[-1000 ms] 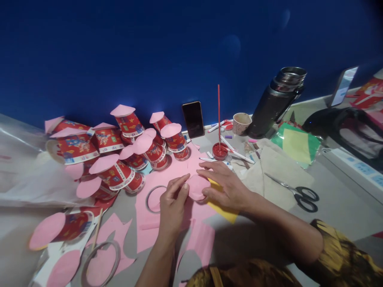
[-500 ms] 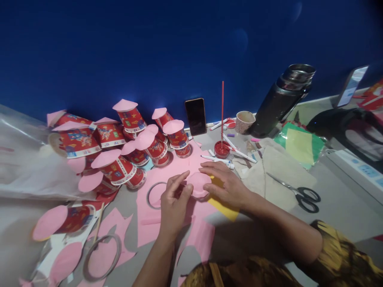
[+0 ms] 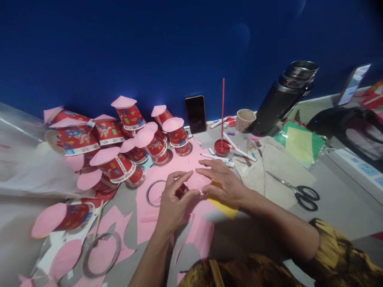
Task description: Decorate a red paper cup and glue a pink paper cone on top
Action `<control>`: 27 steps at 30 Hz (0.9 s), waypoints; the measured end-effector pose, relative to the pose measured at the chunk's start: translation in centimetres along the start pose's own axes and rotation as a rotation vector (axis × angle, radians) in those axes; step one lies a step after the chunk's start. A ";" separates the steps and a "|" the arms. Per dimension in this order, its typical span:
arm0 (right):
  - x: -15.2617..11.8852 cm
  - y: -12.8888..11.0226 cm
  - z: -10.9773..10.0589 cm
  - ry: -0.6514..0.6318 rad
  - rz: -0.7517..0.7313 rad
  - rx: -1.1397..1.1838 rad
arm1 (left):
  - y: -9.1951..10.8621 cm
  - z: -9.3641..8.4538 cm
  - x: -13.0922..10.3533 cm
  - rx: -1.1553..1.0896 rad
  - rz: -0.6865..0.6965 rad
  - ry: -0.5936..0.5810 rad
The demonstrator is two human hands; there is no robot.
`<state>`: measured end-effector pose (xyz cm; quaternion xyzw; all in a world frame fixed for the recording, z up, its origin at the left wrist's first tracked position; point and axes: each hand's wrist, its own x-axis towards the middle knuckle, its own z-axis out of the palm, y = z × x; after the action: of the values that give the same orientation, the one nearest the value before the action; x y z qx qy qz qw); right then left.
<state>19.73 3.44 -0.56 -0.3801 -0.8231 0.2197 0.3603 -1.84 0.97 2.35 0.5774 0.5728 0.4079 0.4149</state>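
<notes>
Between my two hands is a round piece of pink paper (image 3: 198,182), held low over the pink sheet (image 3: 149,230). My left hand (image 3: 176,194) pinches its left side and near edge with thumb and index finger. On the other side, the fingers and thumb of my right hand (image 3: 223,180) close on the far and right edges. Whether anything sits under the paper is hidden. A grey tape ring (image 3: 147,194) lies just left of my left hand. Yellow paper (image 3: 225,207) shows beneath my right hand.
Several red paper cups with pink cone tops (image 3: 125,113) crowd the left back. Toward the back stand a phone (image 3: 195,114), a red paint pot (image 3: 222,150) with a stick, a paper cup (image 3: 244,120) and a black thermos (image 3: 283,99). Scissors (image 3: 303,195) lie on the right.
My fingers have shifted on the pink paper: the left thumb has moved right along its near edge, and the fingertips of both hands sit closer together. The view has shifted slightly.
</notes>
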 end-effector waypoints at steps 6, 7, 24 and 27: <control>0.1 -0.1 -0.1 0.006 -0.024 -0.023 | -0.3 -0.3 0.0 0.049 0.046 -0.007; 0.1 -0.1 -0.1 0.008 -0.032 -0.029 | -0.3 -0.3 0.0 0.051 0.045 -0.008; 0.1 0.7 0.1 0.011 -0.082 -0.053 | -0.3 -0.3 -0.1 0.126 0.077 -0.001; 0.2 0.6 0.1 0.009 -0.078 -0.051 | -0.4 -0.3 -0.1 0.143 0.069 -0.004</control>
<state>19.88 3.95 -0.92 -0.3578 -0.8410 0.1827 0.3622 -2.27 0.89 2.05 0.6257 0.5794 0.3792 0.3593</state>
